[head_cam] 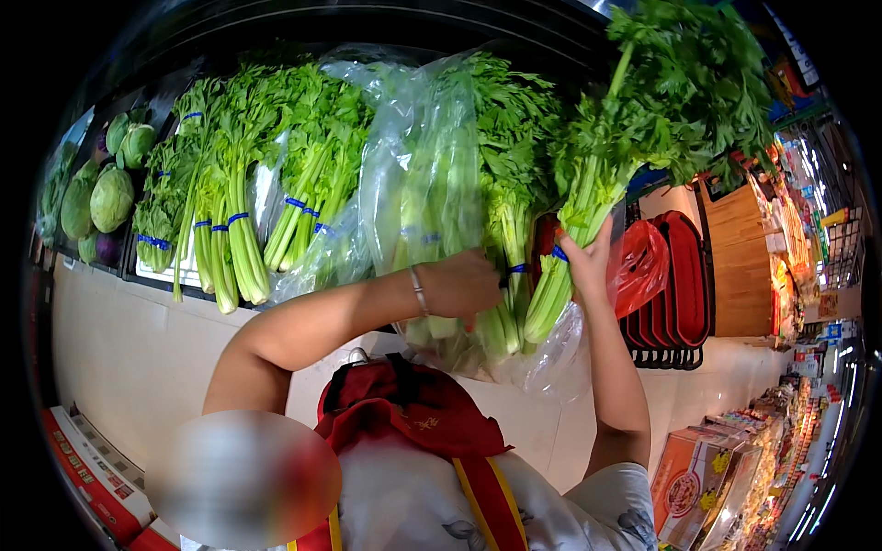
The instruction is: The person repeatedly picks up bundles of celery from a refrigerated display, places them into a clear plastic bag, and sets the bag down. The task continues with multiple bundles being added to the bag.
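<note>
My right hand (589, 258) grips a leafy celery bunch (586, 196) low on its stalks, beside its blue band. The bunch is tilted, with its leaves up to the right and its cut base down to the left. My left hand (460, 282), below a bracelet (418, 289), is curled in front of a clear plastic bag (386, 158) and more celery stalks (513, 237). Its fingertips are turned away, so whether it pinches the plastic or a stalk is hidden. Celery shows through the bag. Several blue-banded celery bunches (238, 234) lie on the shelf to the left.
Green cabbages (111, 198) sit at the shelf's far left. At right, red shopping baskets (682, 275) are stacked near a red plastic bag (641, 258). A printed carton (696, 482) stands at lower right. Pale floor tiles (138, 330) run below the shelf.
</note>
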A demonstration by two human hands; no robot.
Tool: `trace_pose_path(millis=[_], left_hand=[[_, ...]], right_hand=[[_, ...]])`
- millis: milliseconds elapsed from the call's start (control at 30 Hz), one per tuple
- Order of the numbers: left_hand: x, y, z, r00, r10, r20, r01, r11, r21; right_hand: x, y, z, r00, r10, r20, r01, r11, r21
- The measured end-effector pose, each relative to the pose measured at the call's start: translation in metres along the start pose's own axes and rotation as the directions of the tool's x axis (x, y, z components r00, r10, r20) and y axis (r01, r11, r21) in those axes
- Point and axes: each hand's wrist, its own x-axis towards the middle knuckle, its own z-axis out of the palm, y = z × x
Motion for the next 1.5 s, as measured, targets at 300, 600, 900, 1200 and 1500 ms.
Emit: trace_pose_path(millis=[300,600,900,1200,1500], left_hand=[[-0.026,0.010,-0.009,0.886,0.346,-0.309,-0.373,0.927,-0.033],[0.020,-0.098,-0.068,0.473,-0.330,-0.817,0.358,0.919,-0.164],[0.035,-0.177,-0.033,0.279,-0.869,-0.409,0.565,0.493,-0.662],[0.158,-0.119,-0.008,0.071,-0.876,-0.477,-0.389,0.416,-0.822],[-0.019,-0.063,0.047,0.087,-0.286,-0.954,0.258,0.932,-0.256]], right_hand=[[-0.056,0.079,-0.014,0.898,0.364,0.248,-0.148,0.780,-0.608],[0.042,0.061,-0.021,0.769,0.597,0.228,-0.042,0.404,-0.914],[0.070,0.107,0.036,0.952,0.065,0.301,0.121,0.819,-0.561],[0.077,0.199,0.053,0.906,0.080,0.416,0.361,0.370,-0.856],[0.073,0.059,0.043,0.874,0.206,0.440,-0.070,0.949,-0.306]])
